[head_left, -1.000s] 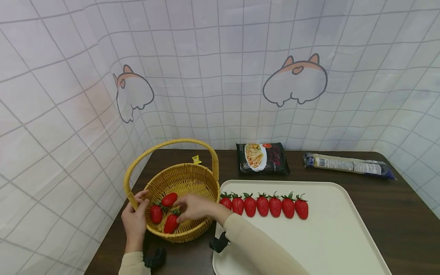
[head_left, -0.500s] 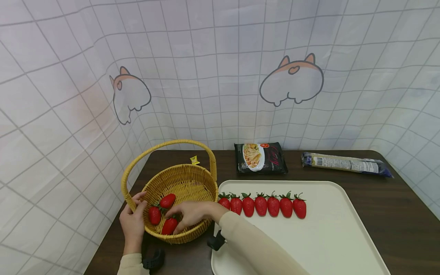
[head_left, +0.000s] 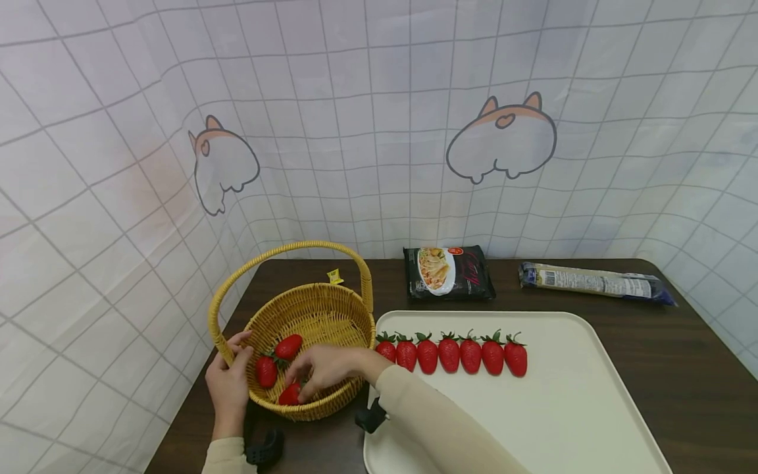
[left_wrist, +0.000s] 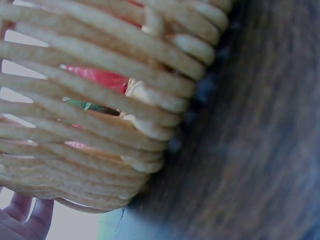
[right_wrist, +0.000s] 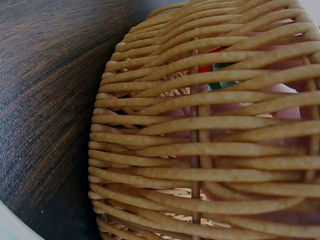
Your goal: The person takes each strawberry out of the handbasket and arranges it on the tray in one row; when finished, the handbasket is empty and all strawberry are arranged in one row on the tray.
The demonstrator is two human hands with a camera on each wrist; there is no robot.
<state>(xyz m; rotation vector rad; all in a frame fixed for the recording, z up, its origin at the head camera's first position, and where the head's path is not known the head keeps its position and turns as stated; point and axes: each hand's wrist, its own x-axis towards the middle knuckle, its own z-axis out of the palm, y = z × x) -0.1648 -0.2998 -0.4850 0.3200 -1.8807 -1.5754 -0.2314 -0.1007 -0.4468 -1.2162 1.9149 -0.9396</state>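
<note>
On the left of the head view, a yellow wicker basket [head_left: 322, 297] stands upright on the dark table. My left hand [head_left: 228, 388] grips its left rim by the foot of the handle; some fingers [left_wrist: 37, 217] show at the corner of the left wrist view. Inside the basket, my right hand [head_left: 326, 367] pinches a red strawberry [head_left: 289, 394] near the front wall, covering part of it. Two more strawberries, one at the left wall [head_left: 266, 372] and one behind it [head_left: 289, 346], lie close by. In the right wrist view, basket weave [right_wrist: 250, 150] hides most of that hand.
Right of the basket is a cream tray [head_left: 568, 401] with a row of several strawberries [head_left: 449, 356] along its back part. Behind it lie a black food packet [head_left: 468, 273] and a long wrapped package [head_left: 592, 281]. A small yellow sachet [head_left: 335, 276] sits behind the basket.
My right hand has lowered onto the front strawberry and closed its fingers around it. The left hand keeps its hold on the basket. The head view has shifted slightly.
</note>
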